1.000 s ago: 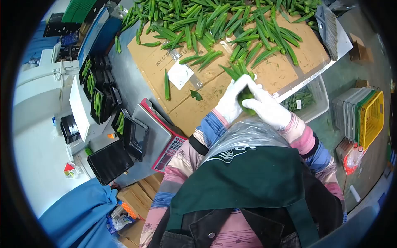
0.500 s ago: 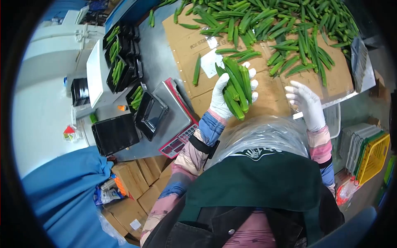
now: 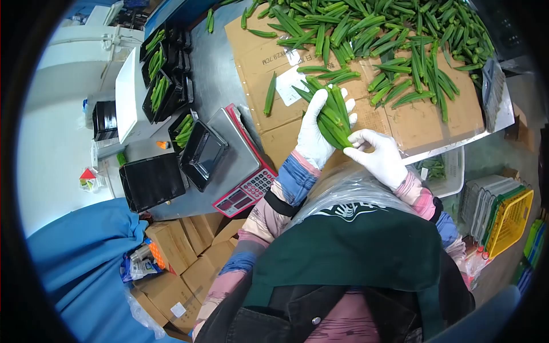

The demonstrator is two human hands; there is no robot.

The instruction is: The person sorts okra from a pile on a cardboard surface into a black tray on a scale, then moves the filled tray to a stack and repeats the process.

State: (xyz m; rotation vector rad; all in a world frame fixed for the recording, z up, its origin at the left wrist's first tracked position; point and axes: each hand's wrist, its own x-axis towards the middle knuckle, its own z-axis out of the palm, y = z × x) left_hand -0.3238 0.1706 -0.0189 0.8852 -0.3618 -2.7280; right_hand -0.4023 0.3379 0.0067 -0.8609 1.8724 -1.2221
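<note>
A bunch of green okra pods (image 3: 334,117) lies in my white-gloved left hand (image 3: 314,134), its fingers wrapped around the pods. My right hand (image 3: 380,155), gloved in white too, pinches the near, stem end of one pod in the bunch between thumb and fingers. Both hands are above the near part of a flattened cardboard sheet (image 3: 366,123). Beyond them a large pile of loose okra (image 3: 377,34) covers the far side of the cardboard. One single okra pod (image 3: 270,94) lies apart to the left of the bunch.
A scale (image 3: 246,171) with a red edge and keypad bears a black tray (image 3: 203,154). Okra-filled black trays (image 3: 160,94) stand at the left, near a white box lid (image 3: 127,94). A yellow basket (image 3: 510,223) and a white crate (image 3: 454,171) are at the right.
My right hand has moved left and closed on the stem end of a pod in the bunch. My left hand still holds the okra in nearly the same place.
</note>
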